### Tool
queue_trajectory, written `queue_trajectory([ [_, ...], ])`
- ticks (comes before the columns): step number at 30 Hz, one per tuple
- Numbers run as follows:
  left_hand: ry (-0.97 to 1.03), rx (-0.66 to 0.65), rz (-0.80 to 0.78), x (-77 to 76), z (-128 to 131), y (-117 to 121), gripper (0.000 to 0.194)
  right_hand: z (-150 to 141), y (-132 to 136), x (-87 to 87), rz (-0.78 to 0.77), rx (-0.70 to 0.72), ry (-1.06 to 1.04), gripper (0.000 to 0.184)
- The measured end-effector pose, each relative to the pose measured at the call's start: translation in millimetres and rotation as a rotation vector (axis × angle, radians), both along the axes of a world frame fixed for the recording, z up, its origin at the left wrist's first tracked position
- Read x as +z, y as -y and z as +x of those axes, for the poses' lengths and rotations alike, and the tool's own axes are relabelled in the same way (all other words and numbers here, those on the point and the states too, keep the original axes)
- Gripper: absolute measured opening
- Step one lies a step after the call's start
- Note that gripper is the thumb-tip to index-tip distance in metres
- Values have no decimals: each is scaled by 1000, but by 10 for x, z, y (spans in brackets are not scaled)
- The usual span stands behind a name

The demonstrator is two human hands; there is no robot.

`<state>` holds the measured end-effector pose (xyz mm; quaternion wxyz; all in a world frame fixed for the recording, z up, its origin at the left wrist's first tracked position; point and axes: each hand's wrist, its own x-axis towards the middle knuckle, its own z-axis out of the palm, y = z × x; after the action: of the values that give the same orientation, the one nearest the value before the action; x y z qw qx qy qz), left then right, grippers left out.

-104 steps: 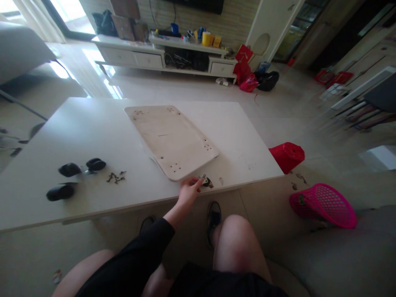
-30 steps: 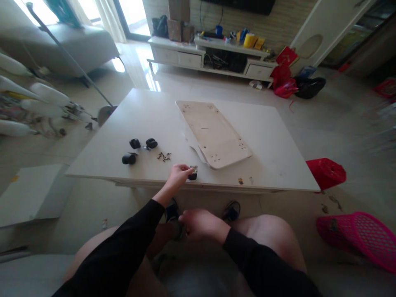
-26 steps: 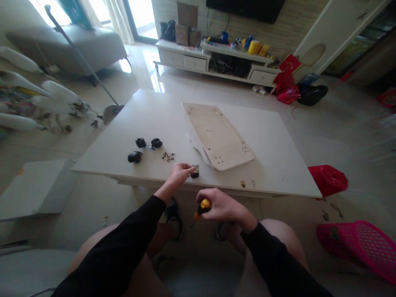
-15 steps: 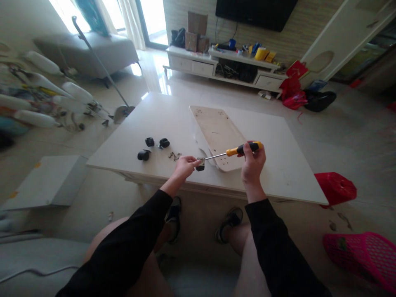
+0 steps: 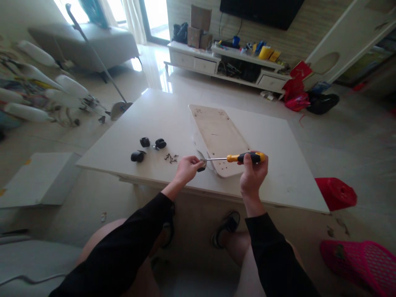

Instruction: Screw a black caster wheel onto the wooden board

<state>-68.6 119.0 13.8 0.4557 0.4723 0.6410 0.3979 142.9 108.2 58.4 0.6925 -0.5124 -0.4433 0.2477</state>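
Between the fingertips of my left hand (image 5: 187,168) is a small black caster wheel (image 5: 201,168) with a metal plate, held just above the table's front edge. My right hand (image 5: 254,175) is closed round the yellow and black handle of a screwdriver (image 5: 246,157). Its shaft points left, and the tip meets the caster at the metal plate. Behind the hands lies a cream-coloured board (image 5: 216,134) with rounded corners and groups of small holes. Several loose screws (image 5: 170,158) are scattered left of my left hand. Beyond them sit three black casters (image 5: 160,143).
Everything rests on a white table (image 5: 123,136). A red stool (image 5: 337,193) stands by its right end, and a pink basket (image 5: 359,262) is at lower right. A long-handled dustpan (image 5: 119,110) is off the left side. A white box (image 5: 37,179) lies on the floor at left.
The screwdriver has gone from slanting to nearly level, its handle slightly lower. The caster in my left hand has tilted a little. The whole view has shifted slightly.
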Motion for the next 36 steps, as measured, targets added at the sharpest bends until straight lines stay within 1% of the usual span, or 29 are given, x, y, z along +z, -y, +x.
queue_trajectory([
  [3, 21, -7, 1, 1, 20, 3, 21, 29, -4, 34, -10, -14, 4, 46],
  [7, 26, -8, -35, 26, 20, 16, 20, 27, 8, 72, -31, 3, 9, 43],
  [11, -12, 20, -52, 36, 25, 48, 18, -13, 38, 38, -36, 18, -1, 43],
  [17, -48, 22, -51, -37, -4, 66, 20, -81, 42, -27, -42, 26, -21, 47],
  [19, -69, 9, -65, -75, -28, 58, 16, -103, 34, -26, -40, 28, -7, 46],
  [22, -137, -21, -92, -123, -71, 41, 8, -125, 14, -21, -20, 30, -14, 45],
  [26, -299, -50, -124, -152, -119, 27, 11, -130, -23, -54, 8, 29, 11, 43],
  [29, -340, -63, -131, -145, -134, 21, 11, -138, -37, -89, 9, 23, 36, 43],
  [32, -318, -56, -132, -111, -134, 20, 11, -161, -29, -104, 3, 43, 38, 42],
  [36, -388, -38, -68, -25, -140, 27, 8, -179, -5, -113, 7, 74, 23, 41],
])
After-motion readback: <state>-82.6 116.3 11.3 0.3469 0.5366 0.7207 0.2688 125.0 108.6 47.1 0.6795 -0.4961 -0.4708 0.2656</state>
